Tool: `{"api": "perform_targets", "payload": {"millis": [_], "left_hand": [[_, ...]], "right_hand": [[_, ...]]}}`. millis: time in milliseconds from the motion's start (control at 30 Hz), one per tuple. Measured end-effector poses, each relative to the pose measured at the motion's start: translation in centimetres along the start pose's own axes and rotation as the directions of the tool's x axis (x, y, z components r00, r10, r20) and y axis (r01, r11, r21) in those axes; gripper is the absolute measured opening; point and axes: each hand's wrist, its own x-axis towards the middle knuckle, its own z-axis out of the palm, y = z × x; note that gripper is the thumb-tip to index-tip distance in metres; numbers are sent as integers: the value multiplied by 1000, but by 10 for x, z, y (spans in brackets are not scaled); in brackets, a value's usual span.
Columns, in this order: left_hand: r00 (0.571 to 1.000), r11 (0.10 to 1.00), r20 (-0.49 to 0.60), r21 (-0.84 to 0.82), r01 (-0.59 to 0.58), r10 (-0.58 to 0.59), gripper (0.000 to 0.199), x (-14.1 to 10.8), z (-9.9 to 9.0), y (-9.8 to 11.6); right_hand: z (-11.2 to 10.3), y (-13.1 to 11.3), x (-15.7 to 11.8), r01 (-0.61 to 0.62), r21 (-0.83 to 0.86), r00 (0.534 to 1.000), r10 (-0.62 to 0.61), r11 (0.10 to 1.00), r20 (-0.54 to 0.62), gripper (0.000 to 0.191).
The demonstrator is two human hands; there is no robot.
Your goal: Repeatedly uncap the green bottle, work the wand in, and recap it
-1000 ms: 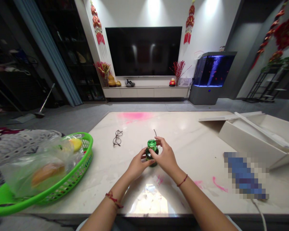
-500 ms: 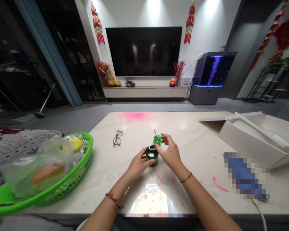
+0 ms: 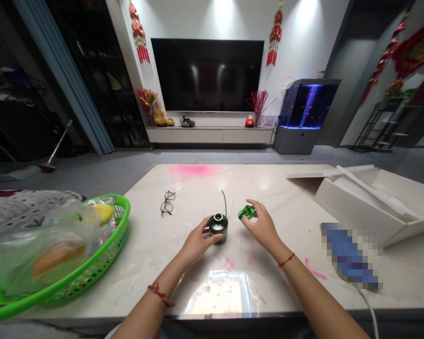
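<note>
A dark green bottle [image 3: 218, 229] with an open, pale-rimmed neck stands upright on the white table [image 3: 268, 282]. My left hand [image 3: 199, 240] is wrapped round its left side and front. To the right of the bottle, my right hand [image 3: 263, 226] holds a shiny bright green piece [image 3: 246, 213] between thumb and fingers, above the table and apart from the bottle. A thin black stick [image 3: 225, 202] shows just behind the bottle, and a thin pale strip [image 3: 230, 207] lies beside it.
Eyeglasses [image 3: 167, 203] lie left of the bottle. A green basket [image 3: 122, 235] with bagged food stands at the left. At the right are an open white box [image 3: 353, 212] and a pixelated blue item [image 3: 349, 256] with a white cable.
My right hand has moved right, away from the bottle, carrying the green piece, which is now tilted. My left hand stays on the bottle. The view has shifted slightly.
</note>
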Motion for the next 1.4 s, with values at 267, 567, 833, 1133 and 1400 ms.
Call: {"api": "perform_targets", "payload": {"millis": [267, 567, 833, 1133, 1400], "left_hand": [[1000, 1000, -7, 26, -8, 8, 65, -1, -1, 6], [1000, 1000, -8, 3, 3, -3, 67, -1, 0, 7], [1000, 1000, -4, -10, 14, -14, 66, -1, 0, 6], [1000, 1000, 0, -11, -5, 5, 67, 0, 0, 1], [1000, 1000, 2, 5, -3, 3, 65, -2, 1, 6]], "right_hand": [[-19, 27, -12, -11, -84, 989, 23, 996, 147, 26], [-15, 26, -21, -42, -72, 955, 61, 997, 291, 24], [-11, 24, -24, 32, -181, 928, 38, 983, 370, 24], [-3, 20, -31, 252, -207, 914, -163, 945, 372, 51], [3, 6, -31, 210, -286, 934, -105, 935, 341, 39]]}}
